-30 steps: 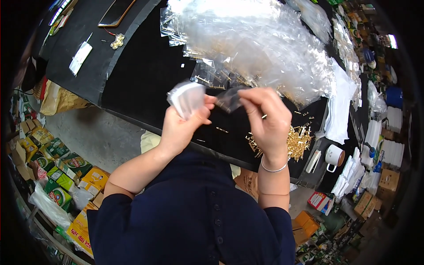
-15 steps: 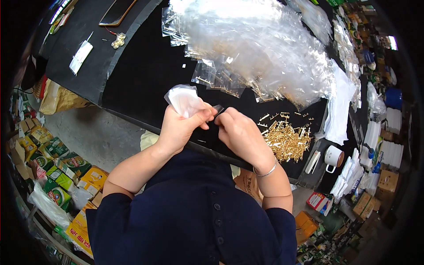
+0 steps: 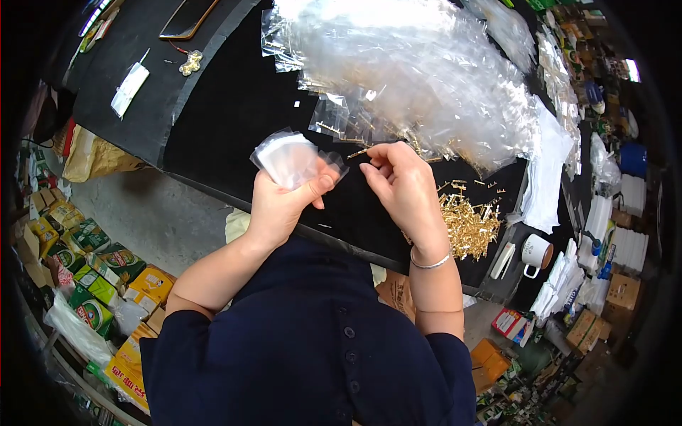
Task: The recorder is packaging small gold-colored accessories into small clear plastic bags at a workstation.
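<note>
My left hand (image 3: pixel 291 199) is closed on a fanned stack of small clear plastic bags (image 3: pixel 285 157), thumb across their lower end. To its right, my right hand (image 3: pixel 405 184) is raised over the black table with fingers curled. A small gold-coloured metal piece (image 3: pixel 357 153) sticks out at its index fingertip; whether a clear bag surrounds it I cannot tell. Beside the right wrist lies a heap of small gold-coloured metal pieces (image 3: pixel 469 226). Ahead of both hands spreads a large pile of clear bags (image 3: pixel 412 64), with gold pieces showing in those at its near edge.
A white mug (image 3: pixel 534 254) and a small white object (image 3: pixel 503 260) stand right of the gold heap, near a white plastic sheet (image 3: pixel 545 167). At the far left lie a phone (image 3: pixel 188 18), a white packet (image 3: pixel 130 89) and a small trinket (image 3: pixel 190 64). Boxes (image 3: pixel 124 266) crowd the floor.
My right hand has moved away from the left, forward and to the right, with the gold piece now visible at its fingertips. The bags in my left hand are fanned wider.
</note>
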Available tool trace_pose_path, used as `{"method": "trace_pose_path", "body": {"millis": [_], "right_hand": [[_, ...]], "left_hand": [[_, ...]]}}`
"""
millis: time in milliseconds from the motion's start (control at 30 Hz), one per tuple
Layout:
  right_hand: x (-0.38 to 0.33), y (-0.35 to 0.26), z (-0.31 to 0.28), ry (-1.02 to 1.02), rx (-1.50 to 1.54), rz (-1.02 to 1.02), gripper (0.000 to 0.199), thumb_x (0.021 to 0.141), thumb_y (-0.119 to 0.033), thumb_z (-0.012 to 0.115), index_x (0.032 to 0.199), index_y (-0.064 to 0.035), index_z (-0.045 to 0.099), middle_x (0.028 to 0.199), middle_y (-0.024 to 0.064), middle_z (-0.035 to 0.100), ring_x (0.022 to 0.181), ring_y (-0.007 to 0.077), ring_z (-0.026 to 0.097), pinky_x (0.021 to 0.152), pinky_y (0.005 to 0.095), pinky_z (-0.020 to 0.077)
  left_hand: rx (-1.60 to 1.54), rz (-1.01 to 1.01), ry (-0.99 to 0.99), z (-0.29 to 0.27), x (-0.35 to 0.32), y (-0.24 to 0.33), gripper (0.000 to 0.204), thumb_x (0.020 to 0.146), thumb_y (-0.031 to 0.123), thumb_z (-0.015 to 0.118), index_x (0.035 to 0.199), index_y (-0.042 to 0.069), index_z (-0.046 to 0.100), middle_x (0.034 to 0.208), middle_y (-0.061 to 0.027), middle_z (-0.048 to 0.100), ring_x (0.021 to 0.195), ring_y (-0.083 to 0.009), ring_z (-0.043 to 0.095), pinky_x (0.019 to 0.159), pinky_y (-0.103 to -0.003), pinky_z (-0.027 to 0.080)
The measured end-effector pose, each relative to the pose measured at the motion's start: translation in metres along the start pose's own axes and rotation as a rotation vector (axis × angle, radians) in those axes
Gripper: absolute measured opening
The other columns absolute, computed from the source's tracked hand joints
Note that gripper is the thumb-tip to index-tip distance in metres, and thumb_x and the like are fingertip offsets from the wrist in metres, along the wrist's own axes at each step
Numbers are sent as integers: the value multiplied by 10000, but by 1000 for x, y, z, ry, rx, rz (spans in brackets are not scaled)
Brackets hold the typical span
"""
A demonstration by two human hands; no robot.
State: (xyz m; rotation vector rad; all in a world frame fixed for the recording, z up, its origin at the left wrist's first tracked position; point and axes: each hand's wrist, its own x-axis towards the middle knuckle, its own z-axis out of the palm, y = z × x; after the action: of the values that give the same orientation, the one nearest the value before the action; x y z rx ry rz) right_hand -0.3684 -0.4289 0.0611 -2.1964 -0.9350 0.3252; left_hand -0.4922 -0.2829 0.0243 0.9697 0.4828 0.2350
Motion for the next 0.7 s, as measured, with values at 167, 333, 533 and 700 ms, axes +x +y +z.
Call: {"method": "trace_pose_path", "body": {"millis": [167,333,533,700], "right_hand": [[16,7,19,-13,-262,-325,195,772,31,683,958,12,627,812,95,581,675,212,601,612,296,499],[21,-6,16,-191,-524,-336,159,780,67,637,929,11,636,837,109,581,691,232,610,628,301,509],[12,-12,3,-29,190,-124,118,799,73,629,899,13,653,879,101,616,698,184,623,623,269,510],[10,-33,-9,102,490,-145,120,833,74,629,938,29,667,931,93,659,728,125,626,637,238,504]], "left_hand": [[12,25,12,0,0,0,172,837,106,743,901,-2,625,851,-86,642,690,-119,589,536,-216,468],[8,18,-5,-2,0,0,174,837,106,742,901,-4,623,847,-87,642,690,-122,592,532,-217,470],[-8,-8,-22,-2,1,0,182,834,109,747,907,-2,621,849,-85,640,696,-122,597,533,-219,475],[-11,-15,-52,1,2,-2,197,833,114,750,928,4,617,861,-74,638,696,-119,600,536,-219,479]]}}
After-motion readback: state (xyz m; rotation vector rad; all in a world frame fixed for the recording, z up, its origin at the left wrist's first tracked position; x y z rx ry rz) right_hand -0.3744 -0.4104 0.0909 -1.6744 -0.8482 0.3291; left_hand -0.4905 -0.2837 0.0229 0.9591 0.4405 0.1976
